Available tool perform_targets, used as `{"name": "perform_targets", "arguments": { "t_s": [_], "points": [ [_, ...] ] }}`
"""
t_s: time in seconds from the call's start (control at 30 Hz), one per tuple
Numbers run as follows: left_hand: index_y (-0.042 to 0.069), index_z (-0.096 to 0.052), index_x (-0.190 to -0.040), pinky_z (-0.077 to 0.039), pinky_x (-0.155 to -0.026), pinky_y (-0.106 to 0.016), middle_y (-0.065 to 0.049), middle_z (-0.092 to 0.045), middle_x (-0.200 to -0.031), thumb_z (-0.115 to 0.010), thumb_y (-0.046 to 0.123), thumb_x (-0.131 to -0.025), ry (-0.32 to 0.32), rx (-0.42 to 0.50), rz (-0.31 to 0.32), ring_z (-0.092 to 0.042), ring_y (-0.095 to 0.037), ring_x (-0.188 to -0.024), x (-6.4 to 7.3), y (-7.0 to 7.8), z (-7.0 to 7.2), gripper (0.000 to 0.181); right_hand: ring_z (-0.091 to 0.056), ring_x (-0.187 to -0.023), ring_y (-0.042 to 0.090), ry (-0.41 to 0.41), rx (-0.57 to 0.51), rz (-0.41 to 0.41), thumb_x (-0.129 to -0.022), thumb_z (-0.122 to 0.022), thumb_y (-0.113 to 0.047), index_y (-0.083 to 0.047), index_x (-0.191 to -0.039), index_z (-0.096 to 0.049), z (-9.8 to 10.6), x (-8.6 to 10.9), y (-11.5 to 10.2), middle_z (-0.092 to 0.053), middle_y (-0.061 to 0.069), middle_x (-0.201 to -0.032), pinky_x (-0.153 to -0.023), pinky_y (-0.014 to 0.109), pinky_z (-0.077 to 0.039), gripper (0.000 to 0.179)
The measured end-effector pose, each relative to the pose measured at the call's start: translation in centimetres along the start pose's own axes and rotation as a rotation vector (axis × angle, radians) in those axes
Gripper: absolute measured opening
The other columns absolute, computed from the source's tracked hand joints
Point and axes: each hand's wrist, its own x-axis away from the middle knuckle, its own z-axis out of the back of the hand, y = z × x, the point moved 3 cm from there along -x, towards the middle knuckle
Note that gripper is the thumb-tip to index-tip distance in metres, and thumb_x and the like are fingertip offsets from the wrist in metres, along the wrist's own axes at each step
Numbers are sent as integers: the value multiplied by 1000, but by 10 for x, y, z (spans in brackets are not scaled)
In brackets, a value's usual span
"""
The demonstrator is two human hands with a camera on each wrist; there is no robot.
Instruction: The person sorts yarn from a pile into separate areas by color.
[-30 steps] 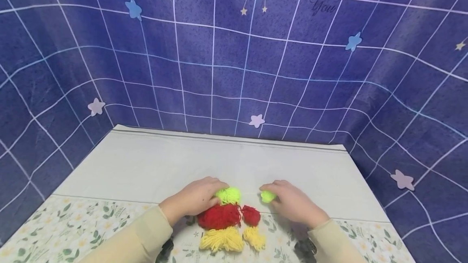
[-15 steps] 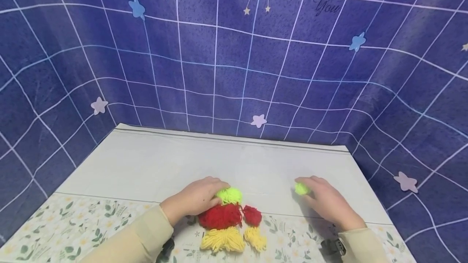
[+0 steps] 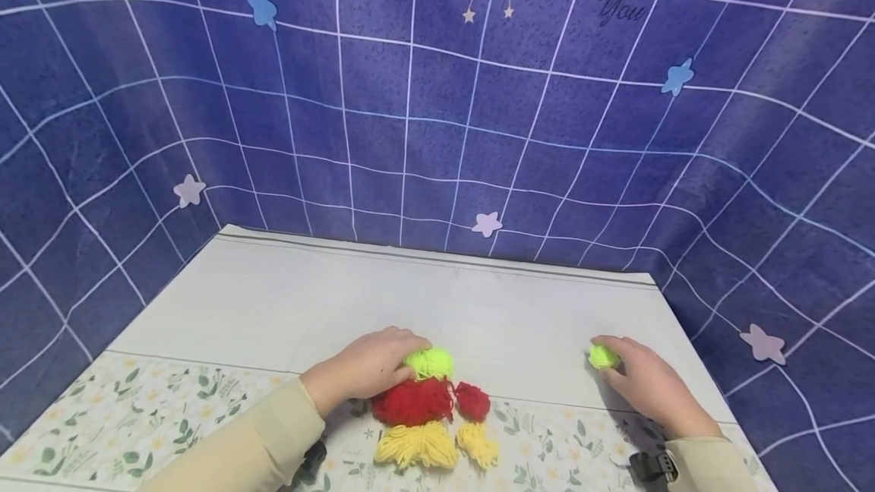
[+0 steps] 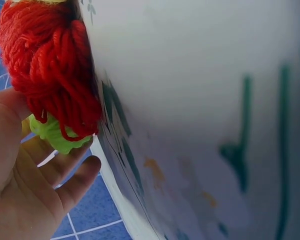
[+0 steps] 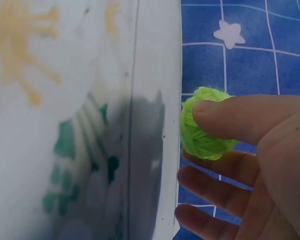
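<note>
My left hand (image 3: 372,363) holds a bright green yarn bundle (image 3: 432,363) by its left side; in the left wrist view the fingers curve around the green yarn (image 4: 60,134), partly hidden behind red strands. A large red yarn bundle (image 3: 413,402) lies just nearer than it, and a yellow yarn bundle (image 3: 417,446) nearer still. To their right sit a small red yarn ball (image 3: 473,401) and a small yellow yarn bundle (image 3: 478,445). Far to the right, my right hand (image 3: 652,389) pinches a small green yarn ball (image 5: 207,132) between thumb and fingers.
The tabletop is white (image 3: 328,287) at the back, with a flowered cloth (image 3: 184,408) along the front. A blue gridded curtain (image 3: 437,112) with stars stands behind and on both sides. A black strap device (image 3: 652,467) is on the right wrist.
My right hand has moved well to the right with the small green yarn ball, away from the other yarn. My left hand stays at the large green bundle.
</note>
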Motion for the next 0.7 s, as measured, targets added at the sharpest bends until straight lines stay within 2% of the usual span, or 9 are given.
{"name": "perform_targets", "arguments": {
  "t_s": [0.4, 0.57, 0.7],
  "points": [
    [14, -60, -139, -47, -104, -43, 0, -65, -127, -67, 27, -98, -26, -2, 23, -58, -21, -122, -1, 1, -1, 44, -58, -119, 45, -42, 36, -12, -87, -75, -11, -6, -130, -66, -5, -1, 10, -65, 18, -128, -97, 63, -45, 45],
    [13, -60, -139, -47, -104, -42, -1, -65, -127, -68, 27, -97, -27, -33, 20, -58, -21, -122, -2, 0, -1, 45, -58, -120, 45, -39, 39, -7, -87, -75, -13, -7, -137, -61, -6, 1, 12, -63, 20, -129, -97, 63, -45, 52],
    [13, -62, -137, -49, -101, -43, -2, -66, -124, -69, 25, -97, 7, -67, 10, -59, -23, -119, -4, 2, 1, 42, -57, -120, 45, -37, 41, -15, -87, -77, -17, -9, -144, -55, -4, 2, 13, -61, 21, -131, -96, 64, -45, 62]
  ]
}}
